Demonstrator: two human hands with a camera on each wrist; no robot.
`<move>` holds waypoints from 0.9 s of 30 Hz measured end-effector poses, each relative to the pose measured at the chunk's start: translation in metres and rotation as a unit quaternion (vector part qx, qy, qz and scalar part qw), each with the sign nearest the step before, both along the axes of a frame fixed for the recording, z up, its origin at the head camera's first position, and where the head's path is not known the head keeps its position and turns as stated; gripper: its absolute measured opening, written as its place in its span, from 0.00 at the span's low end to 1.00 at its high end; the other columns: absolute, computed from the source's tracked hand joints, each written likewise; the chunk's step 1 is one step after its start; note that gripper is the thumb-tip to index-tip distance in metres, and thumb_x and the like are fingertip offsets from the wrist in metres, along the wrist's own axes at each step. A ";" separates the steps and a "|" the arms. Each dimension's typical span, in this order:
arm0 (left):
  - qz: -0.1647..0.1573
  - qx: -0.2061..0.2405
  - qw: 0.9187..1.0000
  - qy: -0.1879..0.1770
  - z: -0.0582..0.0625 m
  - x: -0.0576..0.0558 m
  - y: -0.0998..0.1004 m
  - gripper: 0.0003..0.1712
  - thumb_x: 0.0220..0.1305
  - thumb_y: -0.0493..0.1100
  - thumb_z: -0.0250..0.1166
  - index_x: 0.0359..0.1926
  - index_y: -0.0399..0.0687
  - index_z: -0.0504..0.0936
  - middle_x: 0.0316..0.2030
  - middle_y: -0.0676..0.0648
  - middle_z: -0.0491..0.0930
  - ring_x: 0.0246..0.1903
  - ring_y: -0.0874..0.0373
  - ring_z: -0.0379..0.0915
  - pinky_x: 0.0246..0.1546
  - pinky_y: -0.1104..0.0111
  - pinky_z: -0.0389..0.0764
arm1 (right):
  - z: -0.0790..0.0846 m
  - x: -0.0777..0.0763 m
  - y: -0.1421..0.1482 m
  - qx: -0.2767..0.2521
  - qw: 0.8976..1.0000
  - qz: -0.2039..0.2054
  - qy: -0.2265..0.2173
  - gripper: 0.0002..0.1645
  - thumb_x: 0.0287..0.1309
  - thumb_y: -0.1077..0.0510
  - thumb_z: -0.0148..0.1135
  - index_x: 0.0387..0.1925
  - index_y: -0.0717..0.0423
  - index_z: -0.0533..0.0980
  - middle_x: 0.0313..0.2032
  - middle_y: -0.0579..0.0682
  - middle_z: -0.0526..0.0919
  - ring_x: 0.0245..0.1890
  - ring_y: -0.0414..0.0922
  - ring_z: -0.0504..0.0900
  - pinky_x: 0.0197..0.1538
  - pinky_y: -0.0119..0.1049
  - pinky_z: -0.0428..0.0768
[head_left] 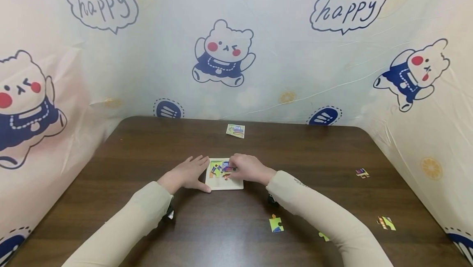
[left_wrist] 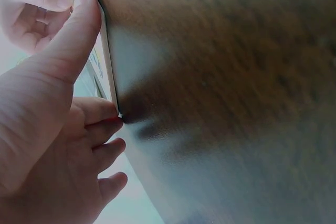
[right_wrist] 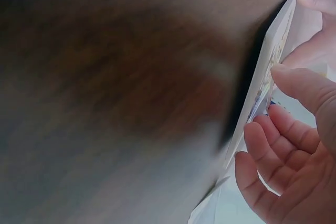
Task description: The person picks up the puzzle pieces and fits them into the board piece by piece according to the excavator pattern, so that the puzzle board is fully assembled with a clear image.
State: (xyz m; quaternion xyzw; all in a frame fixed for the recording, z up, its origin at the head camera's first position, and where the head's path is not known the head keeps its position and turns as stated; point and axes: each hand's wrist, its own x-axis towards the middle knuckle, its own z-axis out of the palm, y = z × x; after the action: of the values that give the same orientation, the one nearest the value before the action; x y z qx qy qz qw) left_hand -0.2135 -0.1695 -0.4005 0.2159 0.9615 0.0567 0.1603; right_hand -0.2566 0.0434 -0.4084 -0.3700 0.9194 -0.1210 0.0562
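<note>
A white puzzle tray (head_left: 233, 185) lies on the table with joined puzzle pieces (head_left: 216, 169) in green, orange and purple in its upper part. My left hand (head_left: 188, 172) rests at the tray's left side, fingers spread and fairly straight, the thumb at the near-left corner. In the left wrist view that thumb (left_wrist: 79, 30) lies along the tray's edge. Over the tray's right half, my right hand (head_left: 249, 169) pinches a puzzle piece (head_left: 231, 169) with curled fingers, which partly hide it. The right wrist view shows its thumb (right_wrist: 299, 85) down at the tray's surface.
Loose puzzle pieces lie to the right: a green-blue one (head_left: 276, 224), a green one (head_left: 324, 236) partly under the right sleeve, a striped green one (head_left: 386, 223) and a purple one (head_left: 362, 173). A small picture card (head_left: 235, 131) lies near the table's far edge. Patterned cloth surrounds the table.
</note>
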 end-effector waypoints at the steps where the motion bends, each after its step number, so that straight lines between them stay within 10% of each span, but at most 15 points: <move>1: 0.000 -0.001 1.000 0.000 0.000 0.000 0.000 0.58 0.48 0.67 0.65 0.67 0.31 0.55 0.67 0.36 0.52 0.67 0.41 0.43 0.64 0.48 0.44 | 0.000 0.000 -0.001 0.001 1.000 0.001 0.001 0.15 0.49 0.50 0.69 0.35 0.54 0.77 0.30 0.43 0.76 0.27 0.38 0.71 0.31 0.29 0.72; 27: -0.003 -0.012 1.000 0.001 -0.001 -0.001 0.000 0.58 0.47 0.68 0.64 0.67 0.32 0.55 0.68 0.37 0.51 0.67 0.42 0.42 0.64 0.49 0.44 | -0.002 0.001 -0.001 0.014 0.996 0.079 0.037 0.14 0.52 0.54 0.67 0.43 0.46 0.83 0.33 0.43 0.77 0.25 0.35 0.70 0.25 0.25 0.69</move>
State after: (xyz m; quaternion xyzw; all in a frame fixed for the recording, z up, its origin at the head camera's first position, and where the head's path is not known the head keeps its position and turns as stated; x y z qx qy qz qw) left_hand -0.2145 -0.1691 -0.4019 0.2166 0.9616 0.0448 0.1624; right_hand -0.2558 0.0420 -0.4100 -0.4446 0.8905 -0.0893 0.0365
